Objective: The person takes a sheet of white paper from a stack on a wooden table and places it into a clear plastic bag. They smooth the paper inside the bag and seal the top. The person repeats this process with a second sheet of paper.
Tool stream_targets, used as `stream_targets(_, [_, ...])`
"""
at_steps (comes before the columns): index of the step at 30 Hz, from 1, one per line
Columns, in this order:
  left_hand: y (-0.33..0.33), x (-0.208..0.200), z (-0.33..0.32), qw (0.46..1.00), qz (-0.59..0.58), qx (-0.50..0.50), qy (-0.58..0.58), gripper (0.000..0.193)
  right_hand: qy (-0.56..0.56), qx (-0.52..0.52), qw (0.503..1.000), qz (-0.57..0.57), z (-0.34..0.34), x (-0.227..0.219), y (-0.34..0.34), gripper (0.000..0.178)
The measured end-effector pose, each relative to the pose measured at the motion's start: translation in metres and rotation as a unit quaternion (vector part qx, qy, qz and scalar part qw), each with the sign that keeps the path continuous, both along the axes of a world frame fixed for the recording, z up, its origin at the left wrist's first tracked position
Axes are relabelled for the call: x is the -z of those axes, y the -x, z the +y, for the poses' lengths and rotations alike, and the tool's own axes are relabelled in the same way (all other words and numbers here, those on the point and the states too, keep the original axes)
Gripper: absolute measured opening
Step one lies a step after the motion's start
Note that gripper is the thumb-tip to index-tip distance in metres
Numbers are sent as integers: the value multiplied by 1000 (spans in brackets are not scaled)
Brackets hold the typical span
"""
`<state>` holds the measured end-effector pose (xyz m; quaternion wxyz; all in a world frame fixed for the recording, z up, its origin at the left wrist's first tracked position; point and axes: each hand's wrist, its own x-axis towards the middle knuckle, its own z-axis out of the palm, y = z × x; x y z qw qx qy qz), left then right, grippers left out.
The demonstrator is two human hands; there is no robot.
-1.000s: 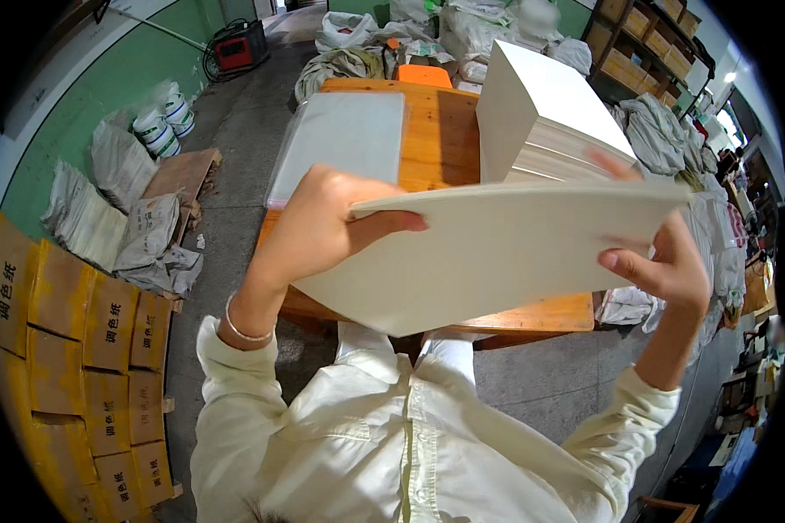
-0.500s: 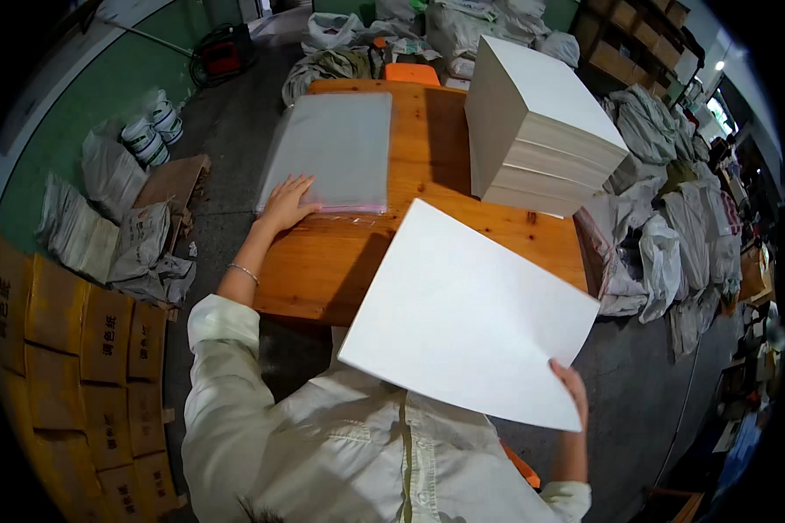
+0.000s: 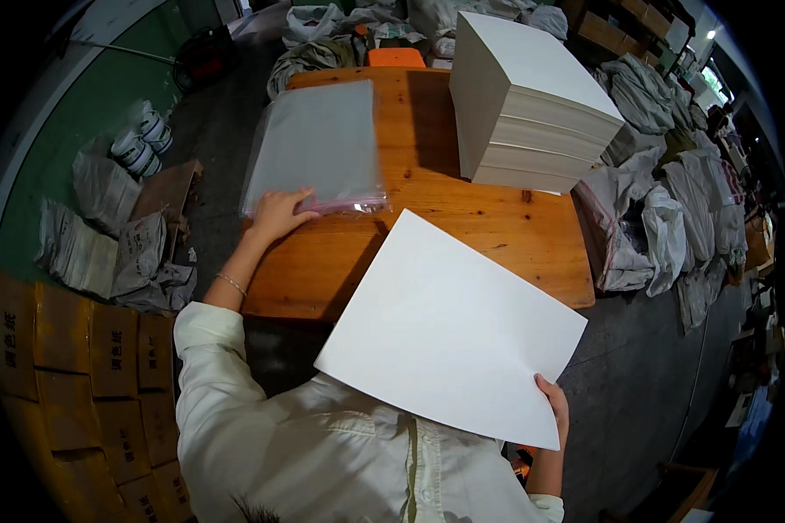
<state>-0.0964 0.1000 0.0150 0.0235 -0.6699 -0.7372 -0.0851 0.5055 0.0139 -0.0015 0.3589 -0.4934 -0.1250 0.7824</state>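
At the left, the left hand (image 3: 277, 216) is laid on the pinkish near end of a pile of clear bags (image 3: 318, 139), apparently so that the slippery pile is steadied; whether a bag is pinched cannot be told. In the middle, white paper (image 3: 458, 336) is held aslant before the wooden table (image 3: 488, 218). Farther right, a tall paper stack (image 3: 532, 100) is stood well back, presumably to leave the near side free. The paper's lower right end is gripped by the right hand (image 3: 556, 403), probably so its face is left unmarked. Some right-hand fingers and part of the table's near edge are hidden by it; the sheet count cannot be made out.
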Motion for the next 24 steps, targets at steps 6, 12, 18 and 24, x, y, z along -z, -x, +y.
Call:
stream_targets(6, [-2, 25, -10, 997, -21, 16, -78, 38, 37, -7, 999, 21, -2, -9, 9, 32])
stream_targets(12, [-7, 10, -6, 992, -14, 71, -99, 34, 51, -5, 998, 38, -1, 2, 8, 31])
stream_targets(18, [-3, 21, 14, 983, -67, 150, -77, 44, 47, -11, 999, 7, 2, -5, 19, 33])
stream_targets(24, [-7, 6, 23, 990, -60, 125, -19, 35, 56, -8, 998, 6, -2, -7, 15, 33])
